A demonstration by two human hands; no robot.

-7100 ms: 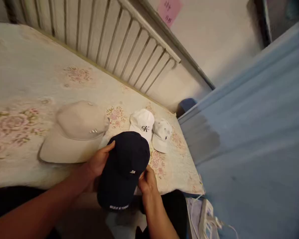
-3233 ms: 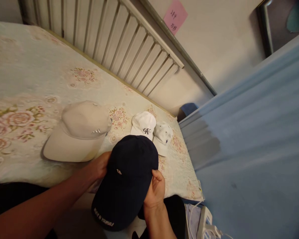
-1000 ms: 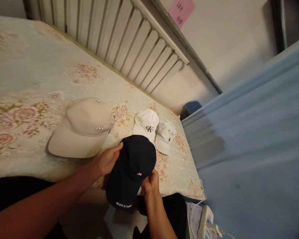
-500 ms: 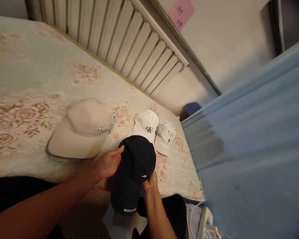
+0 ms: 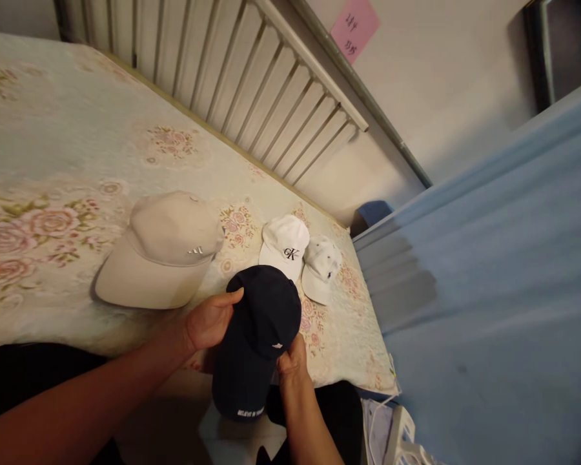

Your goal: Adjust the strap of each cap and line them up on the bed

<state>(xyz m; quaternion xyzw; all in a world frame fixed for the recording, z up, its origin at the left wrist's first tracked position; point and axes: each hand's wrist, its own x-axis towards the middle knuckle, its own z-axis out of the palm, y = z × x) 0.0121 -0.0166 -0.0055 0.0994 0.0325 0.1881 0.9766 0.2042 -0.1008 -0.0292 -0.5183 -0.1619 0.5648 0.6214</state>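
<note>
Between my two hands is a navy baseball cap (image 5: 266,310), its brim pointing down toward me with white lettering along the edge. My left hand (image 5: 213,318) grips its left side, thumb on top of the crown and fingers hidden beneath. On the opposite side, my right hand (image 5: 293,358) is closed on the cap's lower right edge; its fingertips are out of sight. Just beyond lies a white cap with black letters (image 5: 285,239), partly covered by the navy one. Beside it rests another white cap (image 5: 322,265) with a small dark emblem. A beige cap (image 5: 169,239) lies to the left.
The caps lie on a bed with a floral sheet (image 5: 101,142). A slatted rail (image 5: 252,77) runs along its far side. A blue curtain (image 5: 489,278) hangs at the right. A white power strip (image 5: 401,433) with cables sits at lower right.
The navy cap has shifted and tilted slightly to the left in my hands. Both hands keep their hold, and the other caps stay put.
</note>
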